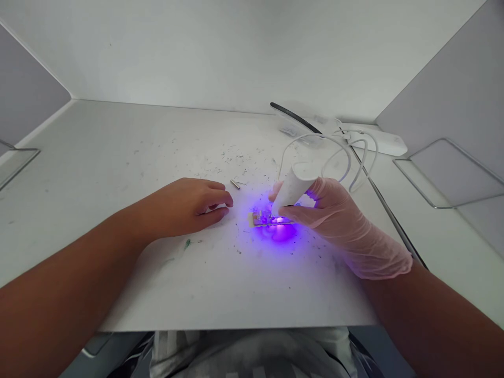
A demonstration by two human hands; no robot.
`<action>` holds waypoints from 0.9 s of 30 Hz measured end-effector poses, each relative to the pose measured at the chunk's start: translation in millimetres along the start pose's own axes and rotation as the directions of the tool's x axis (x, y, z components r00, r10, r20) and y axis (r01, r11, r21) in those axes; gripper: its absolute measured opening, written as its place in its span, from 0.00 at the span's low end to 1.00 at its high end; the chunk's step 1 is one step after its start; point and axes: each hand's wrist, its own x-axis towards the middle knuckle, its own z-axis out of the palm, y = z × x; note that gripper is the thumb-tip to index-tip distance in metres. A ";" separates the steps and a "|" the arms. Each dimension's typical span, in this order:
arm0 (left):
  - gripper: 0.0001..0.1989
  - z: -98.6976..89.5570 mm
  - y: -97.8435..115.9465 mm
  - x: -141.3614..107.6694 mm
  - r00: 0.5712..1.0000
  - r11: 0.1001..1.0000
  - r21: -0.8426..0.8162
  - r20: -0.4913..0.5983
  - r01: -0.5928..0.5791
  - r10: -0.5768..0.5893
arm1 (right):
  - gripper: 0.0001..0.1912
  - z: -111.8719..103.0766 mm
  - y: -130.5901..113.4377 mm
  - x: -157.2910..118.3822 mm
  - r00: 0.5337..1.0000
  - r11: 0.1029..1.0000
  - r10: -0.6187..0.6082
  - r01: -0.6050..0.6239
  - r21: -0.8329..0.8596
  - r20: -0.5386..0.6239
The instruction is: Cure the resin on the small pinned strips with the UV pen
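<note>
A clear, pinkish glove covers my right hand (pixel 326 210), which is closed around a white corded UV lamp (pixel 296 185). Purple light spills from its lower end onto a narrow strip (pixel 264 217) with a pale block at its left end and small shiny bits on it. The lamp's tip is very near or touching the strip; the glare hides which. My bare left hand (pixel 197 205) rests on the tabletop left of the strip, fingers loosely bent and apart, with nothing seen in it. A small metal cylinder (pixel 235 184) lies just beyond its fingertips.
Dark crumbs and shavings dot the white table (pixel 177 294). A white cable (pixel 364 163) loops back to a white power strip (pixel 378 142). Clear plastic packaging (pixel 301 131) and a black strip (pixel 295 116) lie near the back wall. Wire frames (pixel 444 139) stand at both sides.
</note>
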 end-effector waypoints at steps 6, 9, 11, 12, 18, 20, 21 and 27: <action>0.19 0.3 0.1 0.0 1.000 1.000 0.004 -0.010 -0.012 0.012 | 0.07 0.0 0.2 0.6 1.000 1.000 -0.007 0.007 0.006 -0.006; 0.18 0.5 -0.4 -0.3 1.000 1.000 0.001 0.002 -0.006 0.006 | 0.08 0.3 1.0 0.5 1.000 1.000 -0.020 0.020 0.002 -0.012; 0.18 0.3 -0.5 -0.2 1.000 1.000 -0.005 0.002 -0.002 0.002 | 0.07 0.4 1.6 0.5 1.000 1.000 -0.026 0.026 0.003 -0.004; 0.18 0.1 -0.4 0.0 1.000 1.000 -0.008 -0.001 -0.002 0.002 | 0.07 0.4 1.8 0.5 1.000 1.000 -0.029 0.029 0.006 0.000; 0.18 -1.2 0.6 0.2 1.000 1.000 -0.008 -0.004 -0.006 0.006 | 0.07 -0.4 2.4 -0.2 0.999 0.999 -0.041 0.041 -0.015 -0.004; 0.19 -1.2 0.7 0.1 1.000 1.000 -0.002 -0.003 -0.008 0.008 | 0.07 -0.3 2.3 -0.7 0.999 0.999 -0.033 0.033 -0.024 -0.011; 0.19 -1.1 0.7 0.0 1.000 1.000 -0.002 -0.005 -0.009 0.009 | 0.07 -0.2 2.4 -0.8 0.999 0.999 -0.031 0.031 -0.025 -0.015; 0.18 -0.1 0.2 -0.2 1.000 1.000 -0.011 -0.007 -0.009 0.009 | 0.07 0.2 3.9 -0.4 0.999 0.999 -0.049 0.049 -0.022 -0.012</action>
